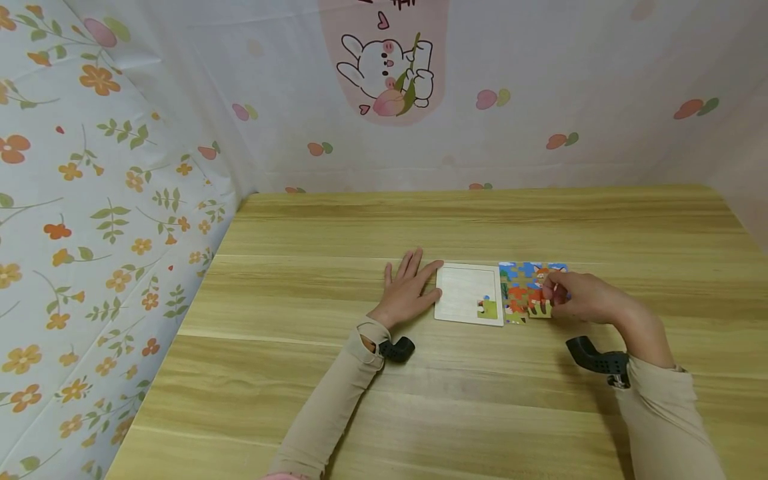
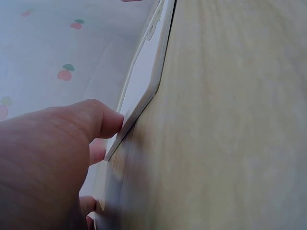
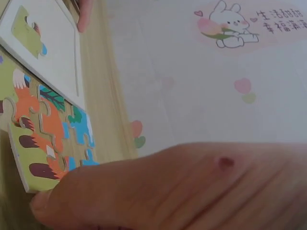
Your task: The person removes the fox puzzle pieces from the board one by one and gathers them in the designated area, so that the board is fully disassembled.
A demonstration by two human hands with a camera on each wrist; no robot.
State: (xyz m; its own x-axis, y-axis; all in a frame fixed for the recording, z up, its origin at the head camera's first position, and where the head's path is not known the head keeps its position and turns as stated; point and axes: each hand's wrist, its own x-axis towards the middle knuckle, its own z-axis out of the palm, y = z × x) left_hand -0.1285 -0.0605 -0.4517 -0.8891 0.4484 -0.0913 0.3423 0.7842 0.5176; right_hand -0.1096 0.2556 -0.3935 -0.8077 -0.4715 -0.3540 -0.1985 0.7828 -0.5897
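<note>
A white puzzle tray (image 1: 465, 290) lies on the wooden table (image 1: 336, 373) with one green piece (image 1: 489, 309) set in its near right corner. My left hand (image 1: 413, 285) lies flat beside the tray, fingers straight, its fingertips (image 2: 108, 122) touching the tray's left edge (image 2: 146, 79). Right of the tray sits a cluster of joined colourful pieces (image 1: 521, 288). My right hand (image 1: 553, 297) pinches a green piece with brown feet (image 3: 31, 158) at the cluster's near right corner. The right wrist view also shows the tray (image 3: 55, 57) and the cluster (image 3: 50, 122).
Flower-print sheets (image 1: 90, 200) wall the table on the left, and a sheet with a rabbit cartoon (image 1: 387, 67) hangs behind it. Black wrist camera mounts (image 1: 600, 360) sit on both forearms. Bare wood stretches around the tray on all sides.
</note>
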